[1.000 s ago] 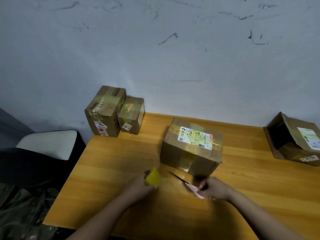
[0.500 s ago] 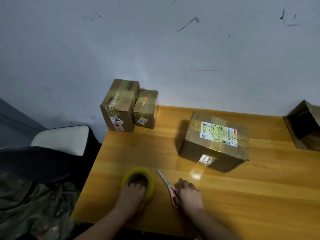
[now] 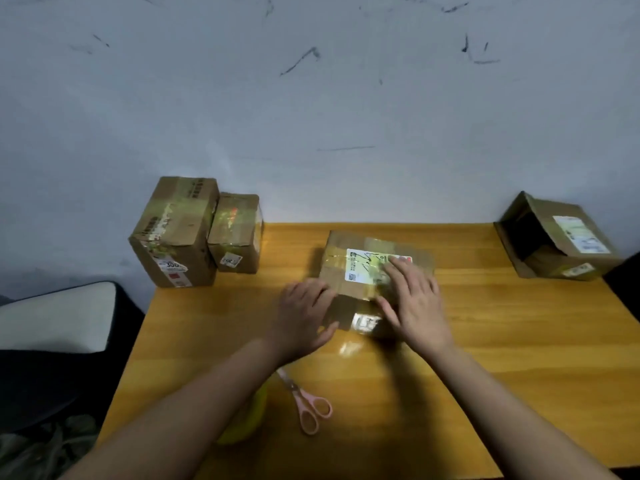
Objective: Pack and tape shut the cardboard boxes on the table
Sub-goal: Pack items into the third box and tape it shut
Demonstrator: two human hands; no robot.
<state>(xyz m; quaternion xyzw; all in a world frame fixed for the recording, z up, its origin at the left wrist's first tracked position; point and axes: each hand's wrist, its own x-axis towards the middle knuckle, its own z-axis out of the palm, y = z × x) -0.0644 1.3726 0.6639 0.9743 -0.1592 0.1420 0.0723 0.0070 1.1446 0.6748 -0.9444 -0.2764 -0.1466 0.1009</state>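
A taped cardboard box [image 3: 363, 251] with a white shipping label lies in the middle of the wooden table [image 3: 519, 341]. My left hand [image 3: 304, 317] presses its near left corner with relaxed fingers. My right hand [image 3: 414, 306] lies flat on the box top, fingers straight over the label and tape. Pink-handled scissors [image 3: 306, 403] lie on the table near me. The yellow tape roll [image 3: 249, 417] sits beside them, mostly hidden under my left forearm.
Two taped boxes, a tall one [image 3: 173, 233] and a smaller one [image 3: 235, 233], stand at the table's far left corner. An open box [image 3: 557, 237] lies on its side at the far right. A dark chair with a white cushion [image 3: 55, 317] stands left of the table.
Both hands let go of the tape roll and scissors, which now lie on the table, and moved forward onto the middle box.
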